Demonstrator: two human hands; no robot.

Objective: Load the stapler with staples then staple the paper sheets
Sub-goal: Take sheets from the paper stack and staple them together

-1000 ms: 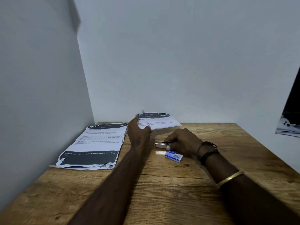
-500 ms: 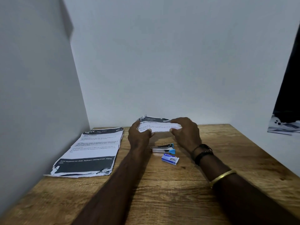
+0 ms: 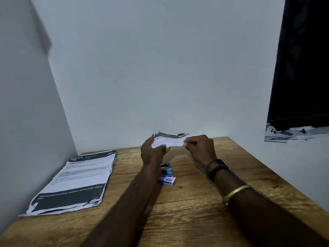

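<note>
1. The stapler (image 3: 167, 168) has been let go. A second ago it was covered by the right grip (image 3: 199, 148); now it lies on the desk (image 3: 195, 214) with nothing touching it, partly hidden behind the left wrist.
2. The right grip has been carried up to the paper sheets (image 3: 169, 140), and their right edge is now pinched between its thumb and curled fingers.
3. The left grip (image 3: 153, 152), earlier only laid against the sheets' left edge, is now closed round that edge with the thumb on top.
4. The sheets have been raised off the desk. They are held in the air between both grips, near the back wall and above the stapler, sagging a little in the middle.
5. The staple box (image 3: 167, 180) has not been shifted; it lies just in front of the stapler. The larger paper stack (image 3: 80, 179) on the left of the desk has been left alone too.
6. It is judged that the work has passed from the stapler to the paper — the sheets are probably being squared for stapling. Whether staples were loaded cannot be told, as the stapler is blurred and half covered.
7. One grip would have to be freed before the stapler can be taken up again.
</note>
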